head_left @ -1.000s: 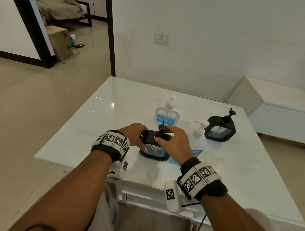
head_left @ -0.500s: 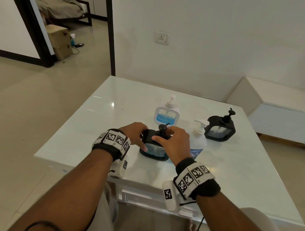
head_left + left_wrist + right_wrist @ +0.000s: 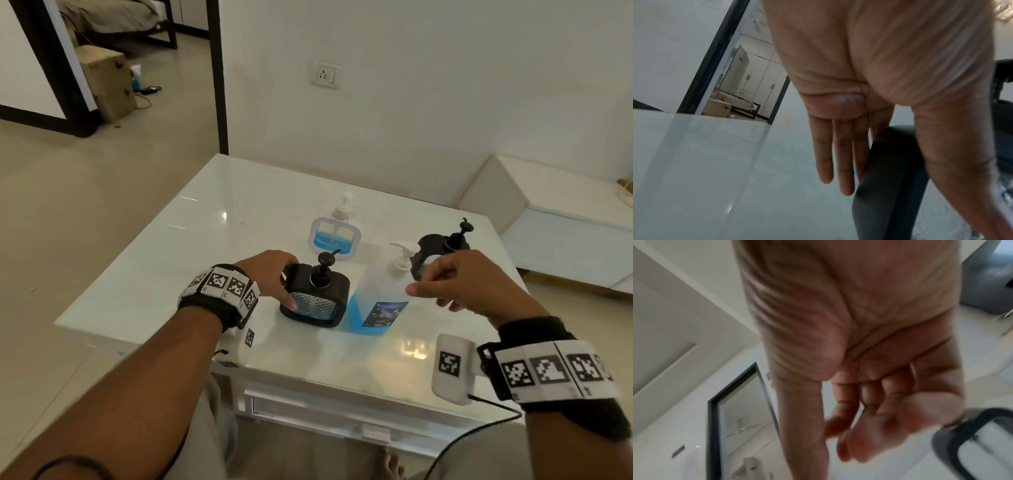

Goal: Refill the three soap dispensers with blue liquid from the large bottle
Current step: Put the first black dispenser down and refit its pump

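Note:
A black dispenser [image 3: 317, 301] with a black pump stands near the front of the white table [image 3: 205, 240]. My left hand [image 3: 272, 274] grips its left end, thumb on the front and fingers behind. In the left wrist view the fingers [image 3: 840, 154] lie straight along the black dispenser [image 3: 890, 178]. Just right of it stands the large clear bottle [image 3: 376, 301], blue liquid low inside, white pump on. My right hand [image 3: 459, 284] hovers above the table beside that bottle, fingers loosely curled and holding nothing. Behind it a second black dispenser [image 3: 442, 245] is partly hidden. A white dispenser [image 3: 334, 236] holding blue liquid stands further back.
A low white cabinet [image 3: 565, 233] stands right of the table against the wall. A doorway [image 3: 137, 68] opens at the back left. A black cable [image 3: 479, 431] hangs from my right wrist over the table's front edge.
My right hand has let go of the near black dispenser's pump and moved right and up, uncovering the large bottle. My left hand still holds the dispenser.

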The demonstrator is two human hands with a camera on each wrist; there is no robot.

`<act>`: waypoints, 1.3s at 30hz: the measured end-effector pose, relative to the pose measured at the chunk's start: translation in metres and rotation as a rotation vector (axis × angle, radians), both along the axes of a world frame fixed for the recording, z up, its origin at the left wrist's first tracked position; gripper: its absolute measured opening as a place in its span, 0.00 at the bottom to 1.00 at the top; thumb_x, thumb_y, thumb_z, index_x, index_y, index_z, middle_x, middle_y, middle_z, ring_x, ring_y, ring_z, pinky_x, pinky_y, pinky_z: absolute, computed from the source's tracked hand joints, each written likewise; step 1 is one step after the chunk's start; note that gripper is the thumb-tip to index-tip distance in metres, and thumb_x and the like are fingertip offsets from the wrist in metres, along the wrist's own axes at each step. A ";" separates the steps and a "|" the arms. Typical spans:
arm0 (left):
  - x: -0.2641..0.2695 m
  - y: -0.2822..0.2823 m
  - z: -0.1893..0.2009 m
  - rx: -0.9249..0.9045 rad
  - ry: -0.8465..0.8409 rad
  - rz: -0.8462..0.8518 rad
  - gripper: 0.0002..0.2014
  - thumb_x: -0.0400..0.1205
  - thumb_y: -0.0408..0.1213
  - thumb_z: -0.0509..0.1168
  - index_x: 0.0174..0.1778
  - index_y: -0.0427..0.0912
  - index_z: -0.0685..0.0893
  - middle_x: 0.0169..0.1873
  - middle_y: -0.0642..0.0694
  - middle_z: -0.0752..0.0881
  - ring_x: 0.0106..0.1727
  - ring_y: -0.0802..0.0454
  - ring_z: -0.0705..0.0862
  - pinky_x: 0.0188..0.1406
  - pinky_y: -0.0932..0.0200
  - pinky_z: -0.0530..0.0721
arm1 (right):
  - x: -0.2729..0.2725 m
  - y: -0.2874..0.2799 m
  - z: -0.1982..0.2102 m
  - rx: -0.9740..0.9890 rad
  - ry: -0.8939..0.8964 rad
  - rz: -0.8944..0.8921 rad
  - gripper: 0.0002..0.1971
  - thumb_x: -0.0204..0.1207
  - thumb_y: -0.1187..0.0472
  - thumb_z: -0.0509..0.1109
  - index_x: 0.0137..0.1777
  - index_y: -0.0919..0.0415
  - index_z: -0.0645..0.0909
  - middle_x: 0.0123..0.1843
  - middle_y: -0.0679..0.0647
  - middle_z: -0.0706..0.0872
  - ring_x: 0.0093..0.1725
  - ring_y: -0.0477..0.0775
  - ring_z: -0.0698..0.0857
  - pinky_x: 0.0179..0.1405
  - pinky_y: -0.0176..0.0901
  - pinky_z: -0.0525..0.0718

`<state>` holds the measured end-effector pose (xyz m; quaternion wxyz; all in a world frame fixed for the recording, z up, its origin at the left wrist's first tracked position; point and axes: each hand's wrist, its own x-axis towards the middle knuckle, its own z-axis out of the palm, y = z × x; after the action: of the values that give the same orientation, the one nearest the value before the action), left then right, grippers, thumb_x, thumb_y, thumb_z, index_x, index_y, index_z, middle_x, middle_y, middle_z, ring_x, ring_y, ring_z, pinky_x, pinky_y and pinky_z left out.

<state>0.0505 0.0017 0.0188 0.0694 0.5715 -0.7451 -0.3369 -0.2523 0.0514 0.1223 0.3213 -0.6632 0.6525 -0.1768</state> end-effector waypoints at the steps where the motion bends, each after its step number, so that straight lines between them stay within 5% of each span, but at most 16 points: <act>1: 0.000 0.000 0.000 -0.002 0.010 0.001 0.32 0.63 0.42 0.84 0.63 0.45 0.79 0.57 0.49 0.84 0.57 0.50 0.84 0.60 0.50 0.83 | -0.011 -0.004 -0.006 -0.056 0.004 -0.029 0.13 0.63 0.57 0.85 0.40 0.59 0.84 0.35 0.50 0.87 0.36 0.51 0.85 0.33 0.37 0.79; 5: 0.000 -0.002 0.000 -0.006 0.040 0.002 0.33 0.62 0.43 0.84 0.61 0.47 0.79 0.55 0.51 0.84 0.56 0.52 0.83 0.59 0.51 0.83 | -0.031 -0.018 -0.041 -0.081 0.041 0.077 0.36 0.59 0.56 0.87 0.67 0.48 0.75 0.64 0.43 0.79 0.58 0.50 0.82 0.54 0.41 0.79; 7: 0.000 -0.002 -0.001 -0.004 0.041 0.003 0.32 0.62 0.42 0.85 0.61 0.47 0.80 0.55 0.51 0.84 0.56 0.52 0.83 0.58 0.52 0.83 | -0.029 -0.023 -0.054 -0.011 0.003 0.175 0.42 0.60 0.55 0.87 0.72 0.43 0.68 0.71 0.42 0.74 0.67 0.48 0.76 0.62 0.44 0.75; 13: 0.001 -0.003 -0.006 -0.008 0.041 0.003 0.32 0.61 0.37 0.85 0.59 0.47 0.79 0.53 0.51 0.84 0.54 0.52 0.84 0.52 0.58 0.83 | -0.018 -0.040 -0.065 -0.016 -0.019 0.233 0.42 0.64 0.59 0.85 0.77 0.54 0.68 0.65 0.44 0.77 0.64 0.45 0.77 0.65 0.39 0.74; 21: 0.004 -0.006 -0.009 0.001 0.021 -0.006 0.33 0.61 0.35 0.85 0.61 0.46 0.79 0.54 0.51 0.84 0.52 0.54 0.85 0.52 0.58 0.84 | -0.055 -0.043 -0.064 -0.084 0.029 0.170 0.35 0.56 0.56 0.89 0.63 0.51 0.77 0.56 0.42 0.83 0.54 0.35 0.81 0.48 0.21 0.76; 28: 0.006 -0.010 -0.010 0.015 0.001 -0.024 0.34 0.60 0.37 0.85 0.62 0.47 0.80 0.55 0.50 0.85 0.52 0.53 0.86 0.55 0.53 0.86 | -0.114 -0.031 -0.062 -0.064 0.129 0.038 0.39 0.57 0.60 0.88 0.69 0.59 0.76 0.58 0.50 0.83 0.56 0.49 0.81 0.57 0.40 0.74; 34: 0.006 -0.010 -0.011 0.022 -0.019 -0.023 0.34 0.61 0.36 0.85 0.62 0.44 0.80 0.54 0.50 0.85 0.51 0.54 0.86 0.48 0.62 0.84 | -0.152 -0.025 -0.066 -0.052 0.138 -0.062 0.40 0.53 0.58 0.89 0.67 0.58 0.78 0.60 0.54 0.87 0.59 0.53 0.84 0.63 0.49 0.78; 39: 0.006 -0.011 -0.011 0.030 -0.038 -0.021 0.33 0.61 0.36 0.85 0.61 0.45 0.80 0.54 0.50 0.85 0.51 0.55 0.86 0.51 0.58 0.85 | -0.159 -0.025 -0.069 -0.014 0.082 -0.095 0.40 0.53 0.60 0.89 0.68 0.59 0.78 0.63 0.55 0.86 0.63 0.56 0.84 0.60 0.48 0.76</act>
<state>0.0568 -0.0094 0.0074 0.0432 0.5708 -0.7470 -0.3381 -0.4116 0.0267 0.0538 0.2811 -0.6405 0.6945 -0.1689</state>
